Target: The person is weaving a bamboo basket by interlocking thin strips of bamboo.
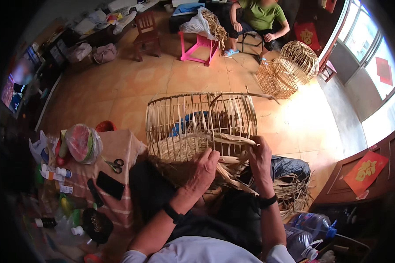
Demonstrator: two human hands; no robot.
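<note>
— Tiled floor [131,83], table [118,149] at your left. Where's the basket [202,125]?
— On your lap. Your left hand [202,168] presses its woven base; your right hand [260,153] pinches a strip [232,139].

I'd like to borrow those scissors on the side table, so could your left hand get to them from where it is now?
Probably yes. The scissors lie uncovered on the cloth-topped table, just left of the left hand, with nothing between them. But that hand is pressed on the half-woven basket and would have to let go.
</note>
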